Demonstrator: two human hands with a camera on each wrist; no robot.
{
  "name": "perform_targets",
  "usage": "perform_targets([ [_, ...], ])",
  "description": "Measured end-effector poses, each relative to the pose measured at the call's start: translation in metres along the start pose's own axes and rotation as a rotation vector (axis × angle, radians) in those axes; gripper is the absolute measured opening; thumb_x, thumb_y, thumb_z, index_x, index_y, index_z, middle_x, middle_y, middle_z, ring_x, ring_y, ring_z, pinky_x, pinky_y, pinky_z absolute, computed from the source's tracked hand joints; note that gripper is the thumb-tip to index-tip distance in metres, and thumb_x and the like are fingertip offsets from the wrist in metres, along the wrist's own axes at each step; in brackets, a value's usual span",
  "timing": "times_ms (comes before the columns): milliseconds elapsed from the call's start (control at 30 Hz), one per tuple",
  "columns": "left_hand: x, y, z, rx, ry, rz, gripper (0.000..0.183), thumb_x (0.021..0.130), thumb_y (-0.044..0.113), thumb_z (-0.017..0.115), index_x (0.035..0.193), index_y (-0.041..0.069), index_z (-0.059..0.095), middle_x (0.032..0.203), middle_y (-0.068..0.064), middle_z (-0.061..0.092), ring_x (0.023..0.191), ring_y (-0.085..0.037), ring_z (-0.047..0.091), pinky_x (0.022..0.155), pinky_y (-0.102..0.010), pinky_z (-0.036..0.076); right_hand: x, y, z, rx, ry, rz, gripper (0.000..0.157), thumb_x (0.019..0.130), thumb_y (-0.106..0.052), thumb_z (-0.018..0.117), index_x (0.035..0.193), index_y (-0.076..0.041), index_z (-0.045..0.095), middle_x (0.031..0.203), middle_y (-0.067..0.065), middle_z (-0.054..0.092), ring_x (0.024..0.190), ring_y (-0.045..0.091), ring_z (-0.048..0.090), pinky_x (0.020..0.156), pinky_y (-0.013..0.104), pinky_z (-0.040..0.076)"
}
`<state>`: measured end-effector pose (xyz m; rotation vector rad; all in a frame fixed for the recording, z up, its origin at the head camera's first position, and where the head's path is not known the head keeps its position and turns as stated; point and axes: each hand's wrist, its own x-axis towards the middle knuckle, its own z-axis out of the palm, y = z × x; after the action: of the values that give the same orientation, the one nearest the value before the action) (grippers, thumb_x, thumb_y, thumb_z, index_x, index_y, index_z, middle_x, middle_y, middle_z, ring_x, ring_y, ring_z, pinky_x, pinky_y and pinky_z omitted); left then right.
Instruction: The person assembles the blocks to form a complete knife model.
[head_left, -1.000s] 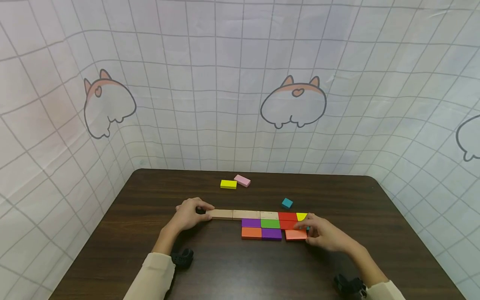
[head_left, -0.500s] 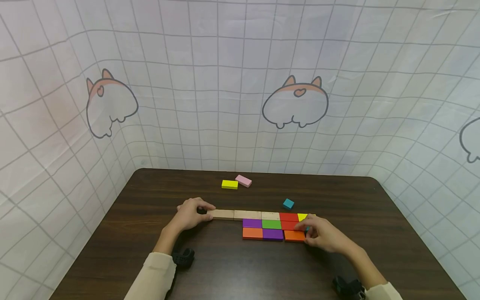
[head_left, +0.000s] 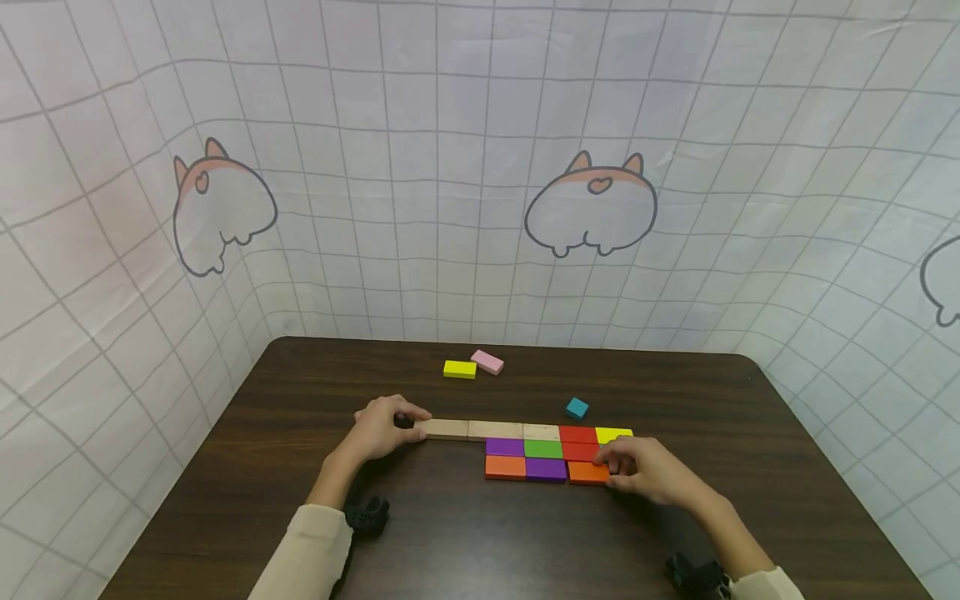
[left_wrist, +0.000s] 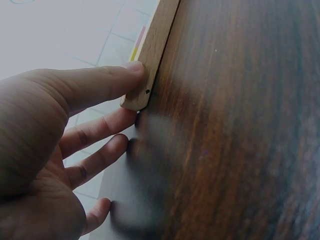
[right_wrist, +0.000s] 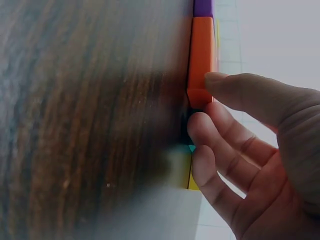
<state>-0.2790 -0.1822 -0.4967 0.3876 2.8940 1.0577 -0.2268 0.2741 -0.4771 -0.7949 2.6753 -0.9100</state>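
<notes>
At the left end of a row of plain wooden blocks, my left hand (head_left: 381,427) pinches the end wooden block (head_left: 444,429); in the left wrist view the thumb lies on the wooden block (left_wrist: 150,62) and the index finger is at its end. My right hand (head_left: 651,469) pinches the right orange block (head_left: 588,472) at its right end, thumb on the orange block (right_wrist: 201,55) in the right wrist view. That block lies beside a purple block (head_left: 546,470). Above it are red blocks (head_left: 578,434) and a yellow block (head_left: 614,435). A teal block near my right fingers is mostly hidden.
Beyond the row lie a loose blue block (head_left: 577,407), a yellow block (head_left: 460,369) and a pink block (head_left: 487,362). A left orange block (head_left: 505,467) and a green block (head_left: 543,449) complete the joined patch. The dark table (head_left: 465,542) ends at a grid-patterned curtain (head_left: 390,192).
The right orange block has slid left, narrowing the gap to the purple block. My right fingers have drawn back slightly, showing more of the yellow block. My left hand stays in place.
</notes>
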Motion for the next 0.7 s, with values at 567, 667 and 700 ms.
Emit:
perform_targets([
  [567,-0.0004,0.0005,0.0000,-0.012,0.002,0.006,0.023,0.086,0.025,0.083,0.108,0.029,0.081,0.098,0.009,0.069,0.102,-0.018,0.059,0.093,-0.056,0.029,0.0041,-0.0022,0.0037,-0.015,0.022,0.014,0.020,0.088,-0.015,0.081,0.106,-0.012,0.072,0.084,-0.007,0.061,0.075,0.002,0.052,0.068,0.022,0.049],
  [667,-0.0004,0.0007,0.0000,-0.009,0.002,0.005,0.023,0.086,0.025,0.083,0.109,0.029,0.081,0.098,0.009,0.069,0.101,-0.017,0.059,0.093,-0.056,0.030,0.0046,-0.0026,0.0039,-0.023,0.026,0.022,0.020,0.088,-0.015,0.081,0.106,-0.013,0.072,0.084,-0.007,0.060,0.075,0.002,0.052,0.069,0.022,0.049],
  [700,-0.0005,0.0008,0.0000,-0.007,0.002,0.004,0.023,0.086,0.025,0.083,0.109,0.029,0.081,0.098,0.009,0.069,0.101,-0.017,0.059,0.093,-0.057,0.030,0.0046,-0.0025,0.0039,-0.024,0.026,0.021,0.020,0.088,-0.015,0.081,0.106,-0.013,0.072,0.084,-0.007,0.060,0.075,0.002,0.052,0.069,0.022,0.049],
])
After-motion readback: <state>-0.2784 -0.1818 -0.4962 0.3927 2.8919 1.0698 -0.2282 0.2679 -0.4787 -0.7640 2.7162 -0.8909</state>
